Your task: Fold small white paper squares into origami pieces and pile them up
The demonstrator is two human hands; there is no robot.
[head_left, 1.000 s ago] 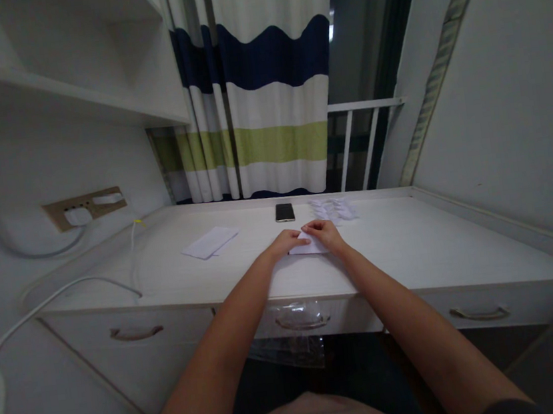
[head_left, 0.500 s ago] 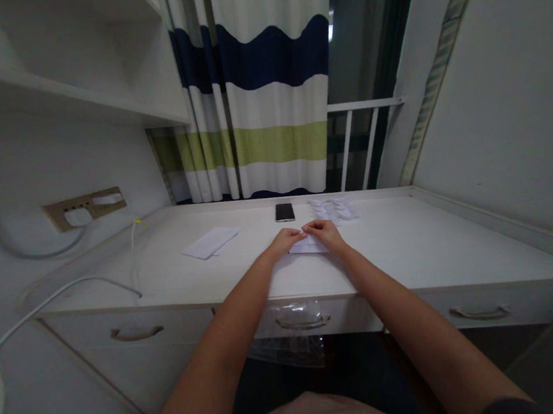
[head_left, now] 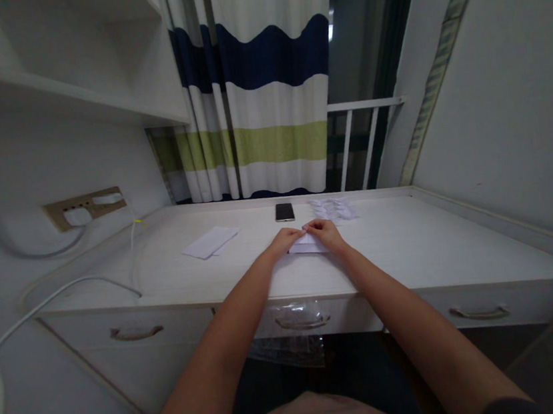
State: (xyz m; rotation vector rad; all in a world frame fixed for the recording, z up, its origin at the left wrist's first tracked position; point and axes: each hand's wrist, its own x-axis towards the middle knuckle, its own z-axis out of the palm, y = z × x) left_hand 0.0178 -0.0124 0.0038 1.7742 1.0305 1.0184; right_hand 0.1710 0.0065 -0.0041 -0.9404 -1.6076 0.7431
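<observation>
A small white sheet of paper [head_left: 306,246] lies on the desk between my hands, its far part hidden under them. My left hand [head_left: 284,240] has its fingers closed on the paper's left side. From the right, my right hand [head_left: 324,231] pinches the paper near its top middle, fingertips almost meeting those of the left. Behind the right hand lies a cluster of folded white paper pieces [head_left: 334,209]. A stack of white paper sheets [head_left: 209,243] rests on the desk to the left.
A black phone [head_left: 284,212] lies at the back of the white desk [head_left: 442,240]. On the left, a white cable [head_left: 88,279] hangs over the desk edge below a wall socket [head_left: 85,209]. Clear plastic [head_left: 294,311] hangs at the middle drawer; a striped curtain [head_left: 280,112] hangs behind.
Both hands stay almost in place on the paper. The fingertips have shifted slightly, and the visible paper between them looks a little different in shape.
</observation>
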